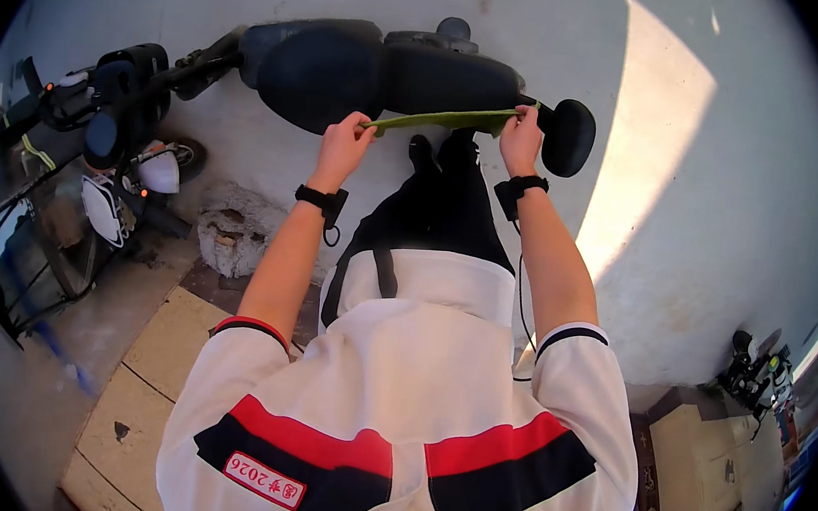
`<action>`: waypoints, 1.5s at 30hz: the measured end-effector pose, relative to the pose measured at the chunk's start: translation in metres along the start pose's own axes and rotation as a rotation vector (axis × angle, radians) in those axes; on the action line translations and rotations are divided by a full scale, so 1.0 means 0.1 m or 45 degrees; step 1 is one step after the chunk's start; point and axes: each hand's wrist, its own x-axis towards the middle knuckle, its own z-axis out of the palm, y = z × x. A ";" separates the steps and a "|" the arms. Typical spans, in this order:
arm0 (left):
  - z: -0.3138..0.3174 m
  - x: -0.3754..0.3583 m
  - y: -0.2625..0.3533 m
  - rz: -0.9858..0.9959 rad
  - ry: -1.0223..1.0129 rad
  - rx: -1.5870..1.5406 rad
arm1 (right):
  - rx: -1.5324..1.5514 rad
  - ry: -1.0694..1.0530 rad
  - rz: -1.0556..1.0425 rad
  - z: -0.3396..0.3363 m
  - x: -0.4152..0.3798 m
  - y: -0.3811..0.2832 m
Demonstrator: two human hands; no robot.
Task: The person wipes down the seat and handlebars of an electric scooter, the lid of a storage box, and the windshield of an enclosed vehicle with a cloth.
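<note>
A green cloth is stretched between my two hands, in front of the long black seat of a scooter or motorbike. My left hand pinches one end of it, near the rounded dark seat part. At the other end my right hand grips the cloth, close to the black rounded box or backrest. Both wrists carry black bands with small devices. Below the cloth, my legs in black trousers are visible.
Parked scooters stand at the left. A broken stone block lies near the beige tiles. Sunlight falls on the pale surface at the right. Another motorbike is at the far right.
</note>
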 end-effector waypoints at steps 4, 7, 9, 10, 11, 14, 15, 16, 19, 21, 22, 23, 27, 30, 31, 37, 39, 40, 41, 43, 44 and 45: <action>0.07 0.25 0.02 0.080 0.004 0.000 | 0.183 0.050 -0.038 0.22 0.27 0.07; 0.13 0.34 0.10 0.064 -0.029 -0.001 | 0.208 0.070 -0.091 0.33 0.37 0.04; 0.15 0.39 0.15 0.062 -0.076 -0.012 | 0.160 -0.066 -0.010 0.38 0.41 0.06; 0.16 0.41 0.17 0.050 -0.097 -0.021 | 0.151 -0.080 -0.017 0.42 0.46 0.09; 0.16 0.41 0.19 0.040 -0.118 -0.030 | 0.143 -0.094 -0.025 0.47 0.50 0.11; 0.18 0.46 0.16 0.042 -0.174 -0.063 | 0.131 -0.081 -0.034 0.55 0.59 0.11; 0.16 0.48 0.17 0.048 -0.195 -0.074 | 0.116 -0.053 -0.047 0.59 0.61 0.09; 0.15 0.49 0.17 0.032 -0.232 -0.041 | 0.085 -0.062 -0.039 0.63 0.64 0.08; 0.09 0.49 0.17 0.049 -0.295 -0.075 | -0.044 -0.033 -0.054 0.73 0.73 0.01; 0.01 0.44 0.15 0.111 -0.319 -0.108 | -0.180 0.025 -0.127 0.82 0.72 -0.02; -0.03 0.42 0.15 0.134 -0.325 -0.105 | -0.201 0.077 -0.136 0.87 0.71 -0.04; -0.06 0.41 0.14 0.161 -0.329 -0.101 | -0.232 0.079 -0.138 0.90 0.73 -0.05; -0.16 0.33 0.04 0.209 -0.345 -0.074 | -0.357 -0.016 -0.255 1.04 0.83 -0.16; -0.24 0.31 -0.01 0.195 -0.351 -0.062 | -0.410 -0.224 -0.406 1.22 0.86 -0.34; -0.28 0.30 -0.02 0.185 -0.347 -0.061 | -0.389 -0.236 -0.439 1.30 0.85 -0.41; -0.39 0.29 -0.08 0.169 -0.311 -0.108 | -0.289 -0.361 -0.728 1.54 0.66 -0.75; -0.38 0.30 -0.08 0.188 -0.304 -0.116 | -0.275 -0.453 -0.801 1.56 0.62 -0.81; -0.37 0.31 -0.07 0.203 -0.301 -0.117 | -0.274 -0.495 -0.839 1.56 0.60 -0.84; -0.36 0.32 -0.05 0.217 -0.297 -0.118 | -0.273 -0.537 -0.878 1.56 0.58 -0.87; -0.33 0.35 -0.04 0.218 -0.299 -0.121 | -0.220 -0.632 -0.918 1.60 0.55 -0.88; -0.32 0.36 -0.04 0.217 -0.303 -0.123 | -0.212 -0.657 -0.955 1.60 0.54 -0.88; -0.30 0.36 -0.03 0.219 -0.306 -0.118 | -0.205 -0.680 -0.989 1.59 0.52 -0.86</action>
